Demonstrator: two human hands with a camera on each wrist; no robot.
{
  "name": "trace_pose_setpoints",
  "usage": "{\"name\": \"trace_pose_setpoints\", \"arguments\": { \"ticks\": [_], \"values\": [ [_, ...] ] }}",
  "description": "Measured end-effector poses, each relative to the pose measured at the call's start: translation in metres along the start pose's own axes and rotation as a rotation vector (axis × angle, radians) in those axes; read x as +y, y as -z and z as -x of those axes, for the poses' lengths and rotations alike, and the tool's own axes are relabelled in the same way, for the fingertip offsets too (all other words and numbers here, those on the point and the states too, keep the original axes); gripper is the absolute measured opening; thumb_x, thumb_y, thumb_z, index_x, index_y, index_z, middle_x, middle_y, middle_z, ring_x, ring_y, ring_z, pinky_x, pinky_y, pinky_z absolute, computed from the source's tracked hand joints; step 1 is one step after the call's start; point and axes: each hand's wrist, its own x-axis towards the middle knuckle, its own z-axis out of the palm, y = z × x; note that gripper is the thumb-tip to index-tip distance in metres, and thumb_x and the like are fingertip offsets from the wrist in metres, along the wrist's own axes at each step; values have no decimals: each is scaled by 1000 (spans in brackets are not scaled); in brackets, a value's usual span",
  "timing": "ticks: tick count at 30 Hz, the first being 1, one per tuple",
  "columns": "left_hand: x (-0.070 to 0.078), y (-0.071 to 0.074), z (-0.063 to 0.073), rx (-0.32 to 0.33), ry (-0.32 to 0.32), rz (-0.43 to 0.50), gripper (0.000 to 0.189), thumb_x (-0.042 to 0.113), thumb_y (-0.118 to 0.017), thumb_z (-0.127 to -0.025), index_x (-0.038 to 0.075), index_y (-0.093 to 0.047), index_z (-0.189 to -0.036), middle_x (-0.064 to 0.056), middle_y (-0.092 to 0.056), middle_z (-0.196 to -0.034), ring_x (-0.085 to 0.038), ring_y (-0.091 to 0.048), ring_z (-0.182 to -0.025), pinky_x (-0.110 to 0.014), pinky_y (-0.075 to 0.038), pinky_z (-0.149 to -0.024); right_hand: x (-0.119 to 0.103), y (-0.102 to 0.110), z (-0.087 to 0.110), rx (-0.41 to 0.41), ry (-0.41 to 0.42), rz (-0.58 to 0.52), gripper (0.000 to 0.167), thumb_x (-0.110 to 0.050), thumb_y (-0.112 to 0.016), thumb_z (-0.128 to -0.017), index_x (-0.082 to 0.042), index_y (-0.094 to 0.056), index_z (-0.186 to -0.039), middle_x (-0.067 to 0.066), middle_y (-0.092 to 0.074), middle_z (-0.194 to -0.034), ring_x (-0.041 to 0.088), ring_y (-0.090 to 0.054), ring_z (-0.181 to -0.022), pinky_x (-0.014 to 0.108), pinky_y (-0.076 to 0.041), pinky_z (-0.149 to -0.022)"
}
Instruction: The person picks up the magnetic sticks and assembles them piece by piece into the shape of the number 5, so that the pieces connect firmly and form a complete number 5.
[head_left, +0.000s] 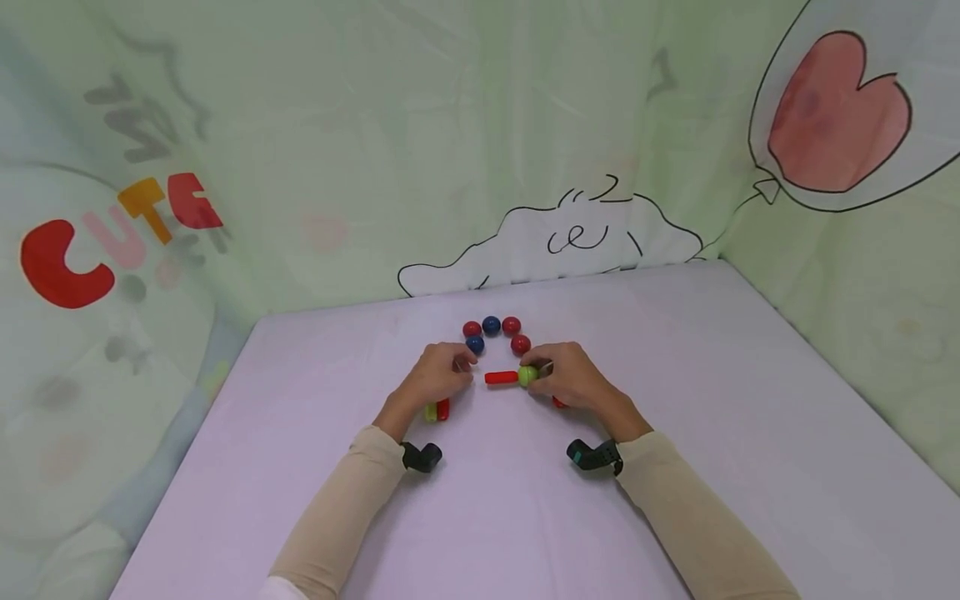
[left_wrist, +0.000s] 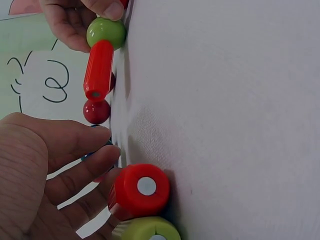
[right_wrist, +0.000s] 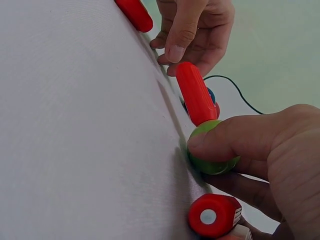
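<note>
My right hand [head_left: 572,377] pinches a green ball [head_left: 528,376] between thumb and fingers. A red ribbed rod [head_left: 501,378] sticks out from that ball toward the left, close over the table in the right wrist view. Its free end shows a small dark disc in the left wrist view. Across from it, my left hand [head_left: 437,372] has loosely bent fingers with nothing between them. Below the left hand, a red rod [left_wrist: 147,186] and a yellow-green rod [left_wrist: 155,230] lie side by side, pale discs on their ends. Another red rod [right_wrist: 212,215] lies under my right hand, beside a whitish one [right_wrist: 239,232].
Beyond the hands, several balls form an arc on the pale table [head_left: 495,517], among them a blue ball [head_left: 491,325] and a red ball [head_left: 521,344]. A printed cloth backdrop [head_left: 360,150] rises behind the table. Dark bands with cameras sit on both wrists.
</note>
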Motion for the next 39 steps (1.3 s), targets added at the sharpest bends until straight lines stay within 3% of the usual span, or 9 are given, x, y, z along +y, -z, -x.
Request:
{"name": "trace_pose_setpoints", "arguments": {
  "ticks": [11,22,30,39],
  "values": [
    [-6,9,1,29,26,12,12,15,-68,-95,14,-71,-106,-1,-64,-97,-21,-59,-92,-34,-55,-82,-2,1,-2,8,37,9,36,-9,-80,-85,-10,-73,-120,9,-69,-116,28,-62,-106,44,-55,-95],
    [-11,10,4,44,65,30,15,14,-69,-95,13,-70,-109,-3,-64,-98,-22,-58,-94,-34,-55,-82,-2,-3,-2,24,29,30,35,-10,-82,-84,-12,-75,-118,7,-70,-112,26,-60,-103,42,-54,-94],
    [-8,6,-7,74,105,20,39,15,-68,-94,21,-53,-130,-4,-64,-113,-23,-62,-93,-37,-57,-79,1,-3,-2,21,41,48,35,-8,-82,-83,-13,-75,-117,6,-70,-109,24,-60,-101,42,-54,-93],
    [3,6,-16,80,69,-144,48,18,-68,-95,27,-56,-141,-6,-57,-124,-24,-55,-111,-46,-54,-91,-2,1,2,16,29,54,35,-8,-82,-83,-12,-75,-118,6,-70,-109,25,-60,-102,42,-53,-93]
  ]
}}
